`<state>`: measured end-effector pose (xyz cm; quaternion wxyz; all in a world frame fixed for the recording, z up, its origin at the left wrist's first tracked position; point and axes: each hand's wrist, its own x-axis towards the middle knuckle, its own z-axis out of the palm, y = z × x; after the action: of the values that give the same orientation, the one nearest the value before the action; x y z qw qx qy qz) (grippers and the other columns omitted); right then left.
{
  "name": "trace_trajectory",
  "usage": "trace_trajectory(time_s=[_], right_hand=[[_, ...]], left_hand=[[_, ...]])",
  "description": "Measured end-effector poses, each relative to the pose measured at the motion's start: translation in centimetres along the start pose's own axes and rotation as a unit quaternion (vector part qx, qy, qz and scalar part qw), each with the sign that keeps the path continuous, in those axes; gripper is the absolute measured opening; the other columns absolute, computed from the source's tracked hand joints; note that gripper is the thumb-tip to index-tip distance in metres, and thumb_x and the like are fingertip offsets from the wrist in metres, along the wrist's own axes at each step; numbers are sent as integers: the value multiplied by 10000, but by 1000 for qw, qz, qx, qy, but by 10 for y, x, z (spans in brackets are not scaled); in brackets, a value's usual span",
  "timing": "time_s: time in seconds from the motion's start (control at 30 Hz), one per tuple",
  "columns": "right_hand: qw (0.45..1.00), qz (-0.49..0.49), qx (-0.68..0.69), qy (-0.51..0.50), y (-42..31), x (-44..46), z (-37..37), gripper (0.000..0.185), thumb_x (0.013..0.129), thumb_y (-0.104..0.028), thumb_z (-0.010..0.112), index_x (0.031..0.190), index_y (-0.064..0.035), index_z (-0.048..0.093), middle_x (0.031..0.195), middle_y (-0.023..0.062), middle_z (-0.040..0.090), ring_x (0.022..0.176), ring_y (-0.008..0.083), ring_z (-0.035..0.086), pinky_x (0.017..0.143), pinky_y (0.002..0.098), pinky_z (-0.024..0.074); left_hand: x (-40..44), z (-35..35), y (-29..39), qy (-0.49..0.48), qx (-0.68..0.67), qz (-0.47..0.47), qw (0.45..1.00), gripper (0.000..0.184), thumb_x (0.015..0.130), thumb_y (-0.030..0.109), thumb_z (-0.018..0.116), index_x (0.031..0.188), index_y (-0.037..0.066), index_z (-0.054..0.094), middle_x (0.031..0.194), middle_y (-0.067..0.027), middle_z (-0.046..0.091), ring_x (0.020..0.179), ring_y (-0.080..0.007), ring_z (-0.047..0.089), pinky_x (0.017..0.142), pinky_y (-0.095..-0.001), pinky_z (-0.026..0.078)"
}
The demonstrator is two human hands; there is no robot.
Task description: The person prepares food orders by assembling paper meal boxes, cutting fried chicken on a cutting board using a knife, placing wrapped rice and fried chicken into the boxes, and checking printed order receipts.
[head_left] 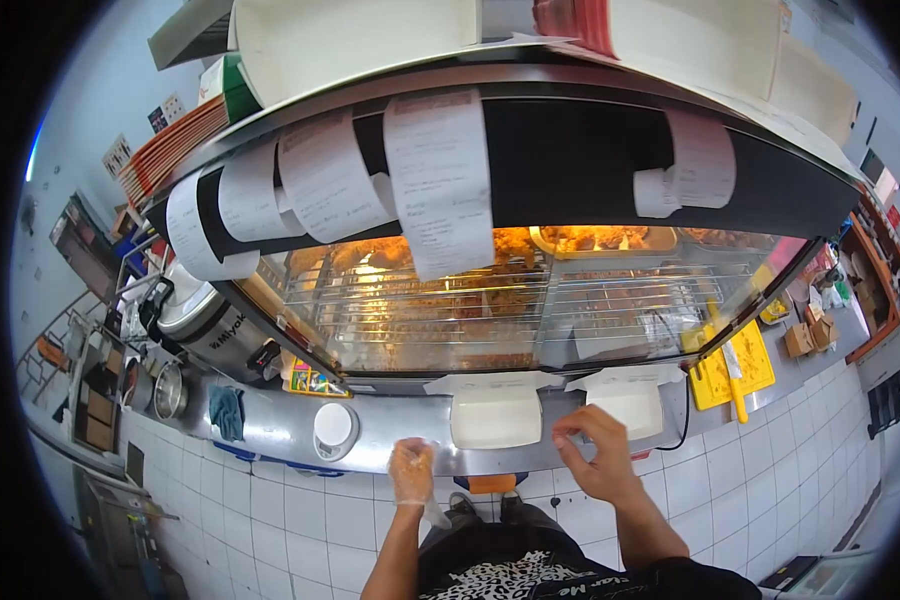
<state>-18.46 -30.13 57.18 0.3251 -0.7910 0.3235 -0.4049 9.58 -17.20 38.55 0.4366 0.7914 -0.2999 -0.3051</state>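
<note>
My left hand wears a clear plastic glove with orange smears on it. Its fingers are curled in at the counter's front edge, and whatever they may hold is hidden. My right hand is bare, raised with bent fingers and a gap between thumb and forefinger; nothing shows in it. It is nearest to two paper-lined white boxes: one box lies between my hands, the other box lies partly behind my right hand. A round white scale sits to the left of my gloved hand.
A lit glass warming cabinet with fried food on racks stands behind the boxes. Paper receipts hang over its front. A knife lies on a yellow cutting board at right. A blue-green cloth and a cooker are left.
</note>
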Motion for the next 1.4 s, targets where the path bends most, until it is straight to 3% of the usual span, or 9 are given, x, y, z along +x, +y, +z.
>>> trace_trajectory(time_s=[0.1,0.27,0.37,0.47,0.57,0.67,0.77,1.07,1.4], right_hand=[[997,22,-47,-65,30,-18,40,126,844,-45,725,954,-9,675,874,126,682,787,284,664,730,366,527],[977,-46,-62,-197,12,-11,93,174,864,-100,729,1003,-21,659,901,111,686,817,291,675,755,378,530],[973,15,-25,-230,-1,-6,126,175,879,-119,725,1012,-27,658,898,100,689,864,288,674,767,388,524],[964,29,-35,-262,3,-3,172,187,882,-133,729,1023,-29,664,891,98,695,861,282,676,773,390,524],[952,-2,-29,-304,-13,11,232,211,878,-148,740,1041,-32,675,893,94,706,856,275,683,784,385,526],[936,1,25,-352,-57,46,306,239,862,-152,758,1059,-38,686,897,85,715,867,272,688,793,376,526],[934,-20,57,-352,-110,87,409,257,841,-136,770,1067,-41,692,901,79,718,877,272,689,793,369,523],[952,-77,22,-295,-224,188,576,267,810,-67,748,1070,-39,691,887,84,713,834,273,675,776,367,514],[802,-76,38,-591,-266,164,700,423,793,-148,787,1172,-18,651,983,139,700,941,345,650,868,427,503]], left_hand=[[31,34,-31,53,111,67,990,472,920,333,711,1245,12,594,1152,-217,681,1044,-293,670,890,-396,538],[49,79,-15,-101,104,96,985,549,956,363,638,1371,18,540,1255,-257,646,1203,-427,598,1020,-469,471],[44,35,-22,-39,55,184,981,529,948,355,676,1321,-7,579,1154,-196,705,1083,-360,672,985,-433,501],[33,-74,-3,-187,-60,123,973,448,936,261,692,1268,-24,597,1040,-192,713,948,-335,696,932,-435,523],[30,-199,-2,-100,-120,74,985,318,938,210,694,1155,-18,646,919,-116,708,806,-245,680,882,-400,534],[76,-341,7,290,56,245,924,242,907,162,725,1065,-5,648,872,-97,681,802,-220,648,869,-375,519],[155,-495,12,453,79,324,826,474,895,183,750,1281,-25,569,1223,-181,628,1119,-280,618,994,-404,468],[354,-703,19,166,93,365,911,652,824,248,799,1377,24,535,1207,-200,667,1120,-337,652,1016,-422,465],[266,-672,-114,363,-131,293,875,443,875,200,724,1241,-12,590,1121,-187,688,1030,-300,691,930,-404,527]])
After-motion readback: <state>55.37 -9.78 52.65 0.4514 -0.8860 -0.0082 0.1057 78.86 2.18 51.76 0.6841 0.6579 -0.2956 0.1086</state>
